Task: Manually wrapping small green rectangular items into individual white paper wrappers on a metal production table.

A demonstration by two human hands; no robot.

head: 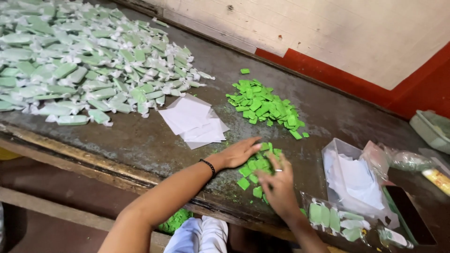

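1. Left hand (239, 152): fingers flat and spread, resting on the small pile of green pieces (257, 165) at table edge, 6 o'clock.
2. Right hand (277, 185): fingers loosely curled on the same pile; grip unclear.
3. Larger green heap (265, 104) at 12 o'clock; white wrappers (193, 121) at 10; wrapped sweets (79, 61) far 10.

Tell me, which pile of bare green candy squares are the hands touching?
The small pile of unwrapped green squares at the table's near edge. Both the left hand and right hand rest on it; the bigger green pile lies farther back, untouched.
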